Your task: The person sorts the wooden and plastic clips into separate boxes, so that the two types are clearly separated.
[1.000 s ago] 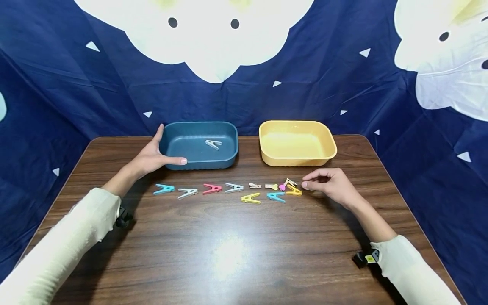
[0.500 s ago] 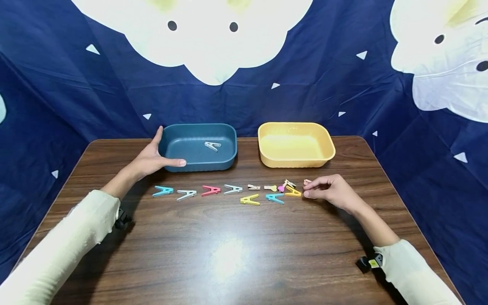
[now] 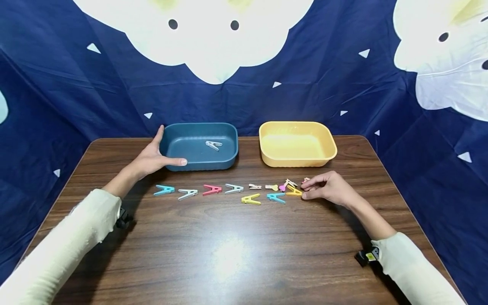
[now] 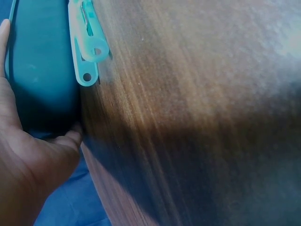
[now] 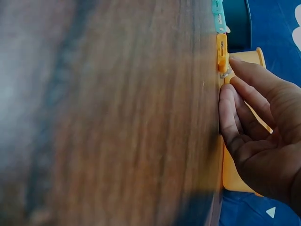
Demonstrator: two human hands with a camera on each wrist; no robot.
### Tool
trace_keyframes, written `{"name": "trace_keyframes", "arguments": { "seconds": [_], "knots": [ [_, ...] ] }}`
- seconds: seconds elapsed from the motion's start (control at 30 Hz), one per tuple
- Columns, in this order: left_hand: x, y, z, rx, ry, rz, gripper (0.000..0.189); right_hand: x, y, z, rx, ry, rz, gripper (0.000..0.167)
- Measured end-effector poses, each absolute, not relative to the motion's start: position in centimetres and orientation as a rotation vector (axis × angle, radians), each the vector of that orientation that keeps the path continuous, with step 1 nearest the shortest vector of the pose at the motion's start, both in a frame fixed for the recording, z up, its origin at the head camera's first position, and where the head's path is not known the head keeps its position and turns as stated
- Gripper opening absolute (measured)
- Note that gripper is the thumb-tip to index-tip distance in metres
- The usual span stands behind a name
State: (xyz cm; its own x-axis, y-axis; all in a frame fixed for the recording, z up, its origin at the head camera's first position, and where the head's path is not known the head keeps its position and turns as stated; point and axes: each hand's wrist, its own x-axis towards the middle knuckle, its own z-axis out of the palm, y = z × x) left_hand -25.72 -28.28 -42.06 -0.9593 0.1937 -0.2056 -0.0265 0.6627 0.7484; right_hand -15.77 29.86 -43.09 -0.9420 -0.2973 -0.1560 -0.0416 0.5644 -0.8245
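Note:
My left hand (image 3: 150, 159) holds steady at the left corner of the dark blue bin (image 3: 206, 165), its thumb stretched along the front rim and its straight fingers on the left side. Inside that bin lies a white clothespin (image 3: 214, 145). My right hand (image 3: 331, 188) is low over the table, thumb and fingertips slightly apart at the right end of an orange clothespin (image 3: 293, 191). In the right wrist view the thumb tip sits right beside the orange clothespin (image 5: 222, 52). A small pinkish clip (image 3: 306, 180) shows partly behind the right fingers.
A yellow bin (image 3: 297, 162) stands at the back right. Across the table run several clothespins, among them a blue one (image 3: 164, 189), a red one (image 3: 212, 189), a yellow one (image 3: 250, 199) and another blue one (image 3: 276, 197), plus small wooden clips (image 3: 255, 186).
My right hand has shifted slightly down and closer to the orange clothespin, uncovering part of the pinkish clip behind it. The left hand stays at the blue bin.

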Motion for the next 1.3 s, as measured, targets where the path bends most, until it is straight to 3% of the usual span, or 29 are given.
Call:
{"name": "trace_keyframes", "arguments": {
  "seconds": [1.3],
  "knots": [
    [-25.6, -28.1, -41.7, 0.128, 2.591, 1.189, 0.155, -17.1, 28.0, -41.7, -0.494, 2.59, -1.26, 0.01]
  ]
}}
